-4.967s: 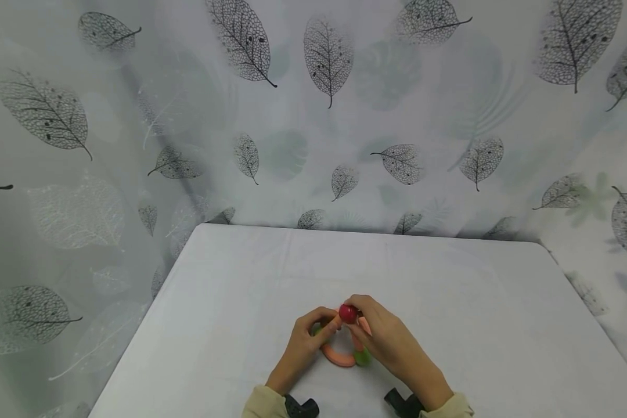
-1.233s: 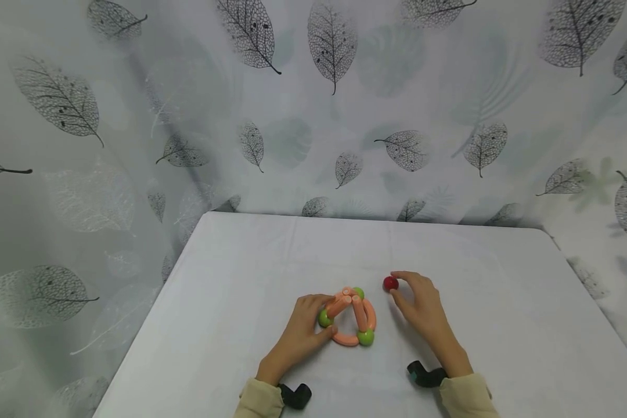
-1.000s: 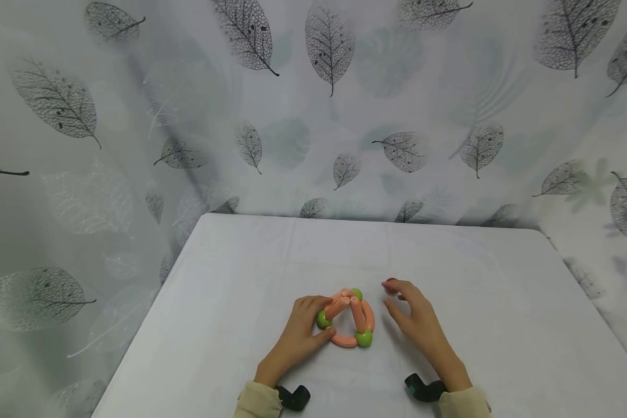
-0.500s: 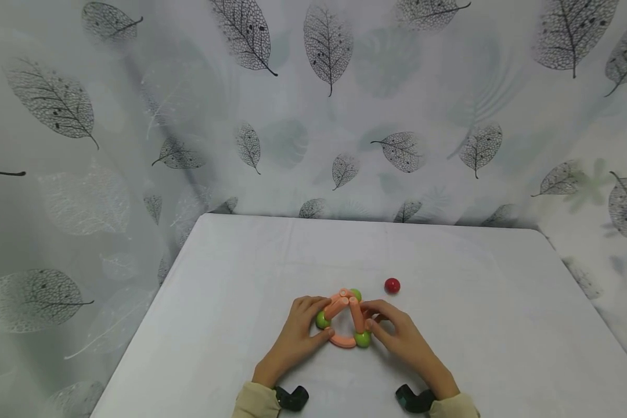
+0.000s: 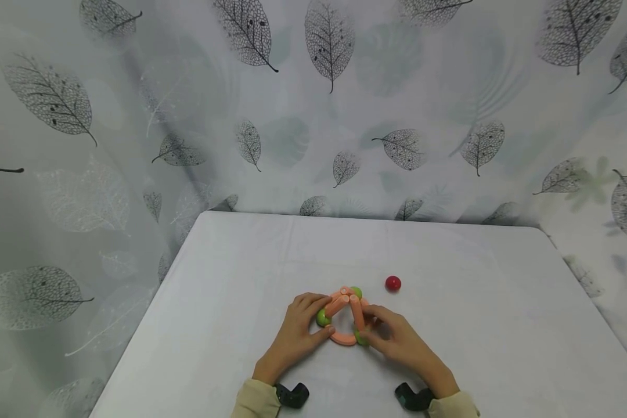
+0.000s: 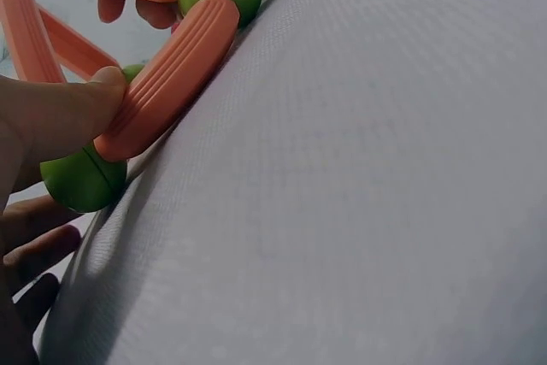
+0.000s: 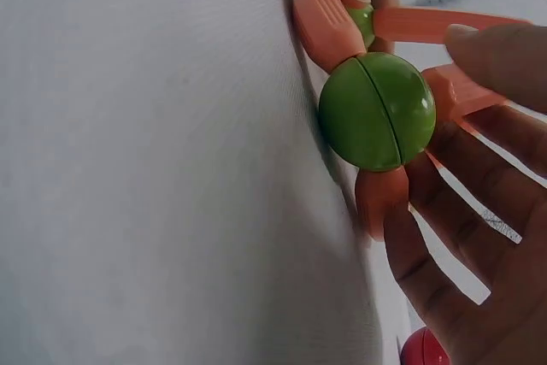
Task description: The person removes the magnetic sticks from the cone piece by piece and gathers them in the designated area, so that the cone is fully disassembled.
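A toy frame of orange rods (image 5: pixel 343 339) joined by green balls (image 7: pixel 376 113) sits on the table between my hands. Curved rods form its base ring, while straight rods lean up and meet near the top. My left hand (image 5: pixel 299 326) grips the left side around a green ball (image 6: pixel 84 179), its thumb along a curved orange rod (image 6: pixel 175 83). On the right, my right hand (image 5: pixel 397 337) has thumb and fingers around the rods by the front-right green ball (image 5: pixel 361 338), partly hiding it. Behind the right hand, a red ball (image 5: pixel 393 283) lies alone.
The white-covered table (image 5: pixel 240 261) extends around the frame on all sides. A leaf-patterned curtain (image 5: pixel 292 104) hangs behind and beside it. Each wrist wears a black camera mount, such as the one at the left wrist (image 5: pixel 292 396).
My right hand has let go of the red ball behind the frame, come back toward me and taken hold of the frame's right side. My left hand keeps its hold.
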### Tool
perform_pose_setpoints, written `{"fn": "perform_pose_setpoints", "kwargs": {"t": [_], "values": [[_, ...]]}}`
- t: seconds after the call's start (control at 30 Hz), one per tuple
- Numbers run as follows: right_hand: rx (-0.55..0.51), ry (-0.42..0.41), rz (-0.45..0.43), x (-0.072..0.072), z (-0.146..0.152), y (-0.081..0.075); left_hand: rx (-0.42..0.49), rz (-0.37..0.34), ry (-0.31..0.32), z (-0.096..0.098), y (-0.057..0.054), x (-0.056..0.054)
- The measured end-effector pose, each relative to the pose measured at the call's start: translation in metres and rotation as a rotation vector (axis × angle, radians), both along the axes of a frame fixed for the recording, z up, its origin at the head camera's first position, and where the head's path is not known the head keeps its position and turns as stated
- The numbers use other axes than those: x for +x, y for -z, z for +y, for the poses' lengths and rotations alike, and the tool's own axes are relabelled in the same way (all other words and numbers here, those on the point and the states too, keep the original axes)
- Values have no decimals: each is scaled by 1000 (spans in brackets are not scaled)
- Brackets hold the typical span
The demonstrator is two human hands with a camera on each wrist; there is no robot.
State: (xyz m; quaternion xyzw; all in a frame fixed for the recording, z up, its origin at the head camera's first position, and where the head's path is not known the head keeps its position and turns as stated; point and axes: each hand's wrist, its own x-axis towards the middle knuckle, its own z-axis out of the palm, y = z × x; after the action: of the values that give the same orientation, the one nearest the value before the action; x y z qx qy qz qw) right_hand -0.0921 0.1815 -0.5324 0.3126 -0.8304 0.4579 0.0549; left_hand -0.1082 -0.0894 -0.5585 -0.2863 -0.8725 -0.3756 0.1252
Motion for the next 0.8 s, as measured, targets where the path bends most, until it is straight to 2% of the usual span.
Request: {"fn": "perform_pose_setpoints", "kwargs": {"t": [0.13,0.37,0.6,0.8], "values": [[10,1,51,-2,-1,2,5,7,1,0,0,0],[35,17,77,-1,-2,-1,12,18,4,0,2,-1],[61,38,113,0,-2,-2,16,-22,4,-1,0,1],[68,48,128,0,-3,-1,12,-4,-3,0,1,1]]}}
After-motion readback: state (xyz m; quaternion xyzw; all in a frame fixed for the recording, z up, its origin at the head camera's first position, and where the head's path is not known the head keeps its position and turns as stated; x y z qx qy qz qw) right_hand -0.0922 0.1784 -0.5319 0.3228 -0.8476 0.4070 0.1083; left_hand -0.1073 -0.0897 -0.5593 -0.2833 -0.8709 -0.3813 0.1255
